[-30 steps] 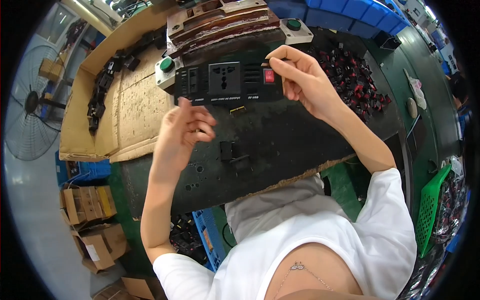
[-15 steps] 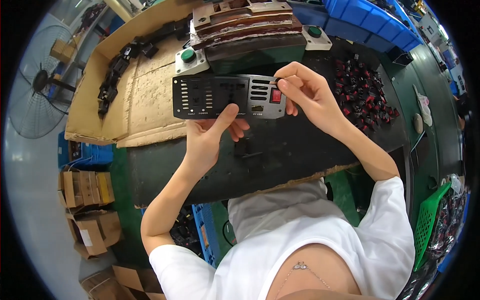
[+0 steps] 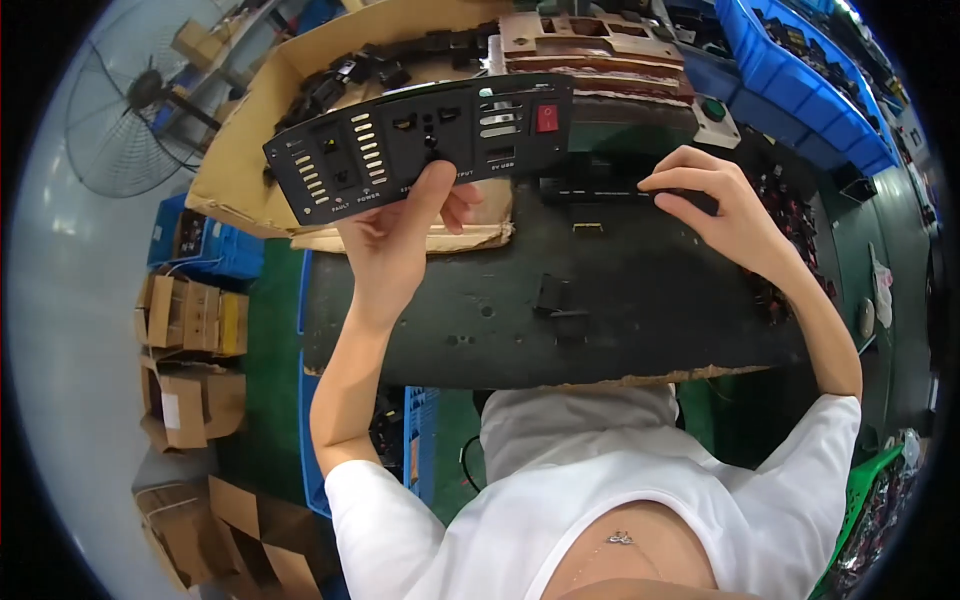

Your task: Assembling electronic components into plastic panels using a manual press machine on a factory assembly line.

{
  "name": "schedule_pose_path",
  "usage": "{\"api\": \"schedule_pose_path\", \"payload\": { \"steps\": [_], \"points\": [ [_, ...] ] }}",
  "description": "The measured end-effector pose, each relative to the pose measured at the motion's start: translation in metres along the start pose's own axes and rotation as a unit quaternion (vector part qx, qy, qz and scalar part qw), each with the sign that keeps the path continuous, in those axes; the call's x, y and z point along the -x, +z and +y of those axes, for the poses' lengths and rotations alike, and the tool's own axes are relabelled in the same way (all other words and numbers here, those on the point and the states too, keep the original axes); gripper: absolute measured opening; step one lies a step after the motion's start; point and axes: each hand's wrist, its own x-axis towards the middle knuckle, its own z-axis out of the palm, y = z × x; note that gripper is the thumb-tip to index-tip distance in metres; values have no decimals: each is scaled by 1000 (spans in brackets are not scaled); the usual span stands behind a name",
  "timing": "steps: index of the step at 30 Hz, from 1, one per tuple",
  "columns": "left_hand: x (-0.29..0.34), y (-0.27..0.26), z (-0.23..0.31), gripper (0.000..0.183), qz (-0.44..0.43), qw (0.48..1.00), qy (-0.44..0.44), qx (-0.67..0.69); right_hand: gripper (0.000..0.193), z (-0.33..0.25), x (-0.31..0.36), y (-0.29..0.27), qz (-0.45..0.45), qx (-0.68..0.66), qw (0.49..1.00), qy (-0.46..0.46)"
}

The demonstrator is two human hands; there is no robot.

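My left hand point(image 3: 395, 235) holds a black faceplate point(image 3: 405, 150) up at a tilt, thumb on its front and fingers behind. The plate has sockets, rows of slots and a red rocker switch point(image 3: 546, 118) at its right end. My right hand point(image 3: 715, 205) pinches the right end of a dark, narrow panel point(image 3: 595, 190) over the table, seen nearly edge-on; whether it is raised off the table I cannot tell. Small black plastic parts point(image 3: 562, 308) lie nearer me on the dark table point(image 3: 430, 320).
Behind the faceplate stands a layered fixture point(image 3: 600, 60) with a green button point(image 3: 712, 108) at its right. A cardboard tray point(image 3: 235, 190) with black parts sits far left. Several red-and-black switches lie beyond my right forearm. A blue bin point(image 3: 800, 80) stands far right.
The faceplate has moved left and up in my left hand and tilted. My right hand has left its switch end and moved right, to the narrow panel. The view has shifted.
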Motion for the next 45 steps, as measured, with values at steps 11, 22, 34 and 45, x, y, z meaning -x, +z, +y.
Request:
{"api": "schedule_pose_path", "payload": {
  "steps": [11, 22, 34, 45],
  "points": [
    [26, -36, 31, 30, 245, 927, 237, 155, 19, 28, -28, 35, -49, 141, 985, -82],
    [37, -89, 25, 24, 375, 891, 83, -243, 17, 28, -33, 27, -21, 135, 986, -94],
    [-110, -226, -87, 63, 30, 515, -295, -805, 24, 13, -52, 17, 7, 182, 977, -112],
    [-122, -245, -107, 61, 93, 584, -287, -754, 25, 45, -117, -36, 109, 301, 937, -140]
  ]
}}
